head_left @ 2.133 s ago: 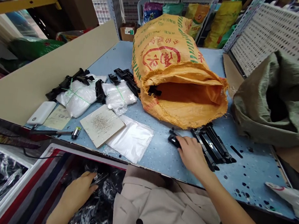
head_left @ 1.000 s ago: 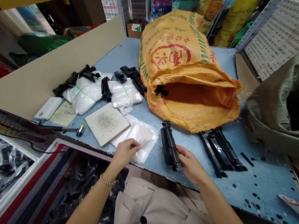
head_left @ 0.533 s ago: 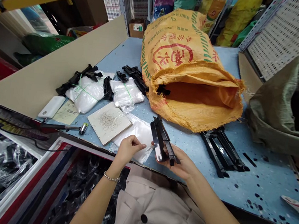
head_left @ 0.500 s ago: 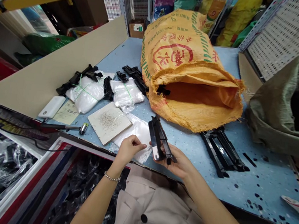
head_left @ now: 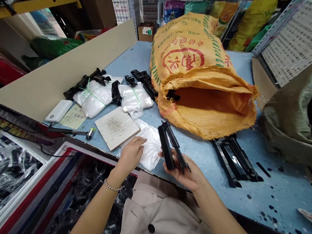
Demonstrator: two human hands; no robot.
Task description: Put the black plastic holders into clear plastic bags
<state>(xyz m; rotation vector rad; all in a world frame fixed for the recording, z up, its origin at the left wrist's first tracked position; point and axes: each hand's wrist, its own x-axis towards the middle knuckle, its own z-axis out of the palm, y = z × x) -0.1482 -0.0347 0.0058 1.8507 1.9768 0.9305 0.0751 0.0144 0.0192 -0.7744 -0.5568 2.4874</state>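
Observation:
My right hand (head_left: pixel 187 173) is closed around a long black plastic part (head_left: pixel 166 146) with two slim rails, raised above the table's front edge. My left hand (head_left: pixel 131 155) is over the edge of a pile of clear plastic bags (head_left: pixel 150 150), fingers reaching out and nothing visible in them. Whether its fingertips touch the bags I cannot tell. Just behind that hand lies a pale square board (head_left: pixel 115 127) with specks on it. More black plastic parts (head_left: pixel 232 161) lie to the right, in front of an orange woven sack (head_left: pixel 203 118) whose mouth faces me.
A small hammer (head_left: pixel 79 132), a white power bank (head_left: pixel 58 111) and a handwritten note (head_left: pixel 74 117) lie at left. Behind them are tied bag bundles (head_left: pixel 94 97). A dark green sack (head_left: pixel 293 121) stands right. Below the table edge, a striped bag (head_left: pixel 36 197) holds black parts.
My left hand has moved left and up, away from the black part to the plastic bags. The white patch on the part no longer shows. The view has shifted slightly.

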